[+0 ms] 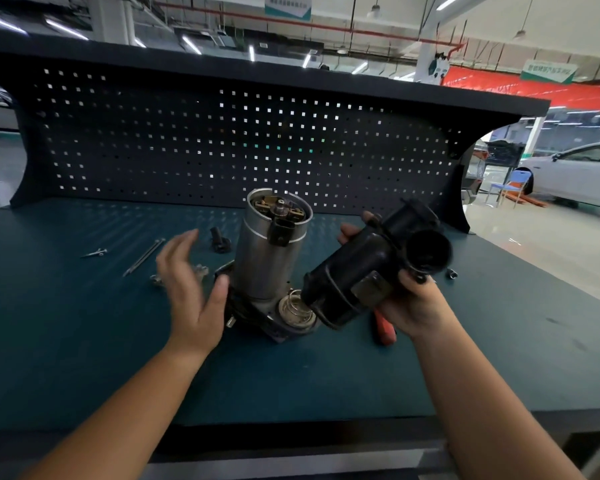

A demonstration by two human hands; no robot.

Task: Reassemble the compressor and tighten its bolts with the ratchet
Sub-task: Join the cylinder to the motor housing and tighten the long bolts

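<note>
The compressor's silver motor cylinder (269, 251) stands upright on its dark base (274, 323) in the middle of the bench. Beside the cylinder, a round port in the base holds a coil spring (297, 308). My right hand (413, 306) grips a black plastic housing (368, 268), tilted, with its lower end just above the spring port. My left hand (187, 289) is open with fingers spread, its thumb touching the base's left side. A red-handled tool (385, 329), maybe the ratchet, lies partly hidden under my right hand.
Two long bolts (144, 256), a short screw (96, 252), a small black fitting (219, 240) and some small metal parts (200, 271) lie left of the compressor. A socket (451, 273) sits at the right. A pegboard (222, 143) backs the green bench (84, 341).
</note>
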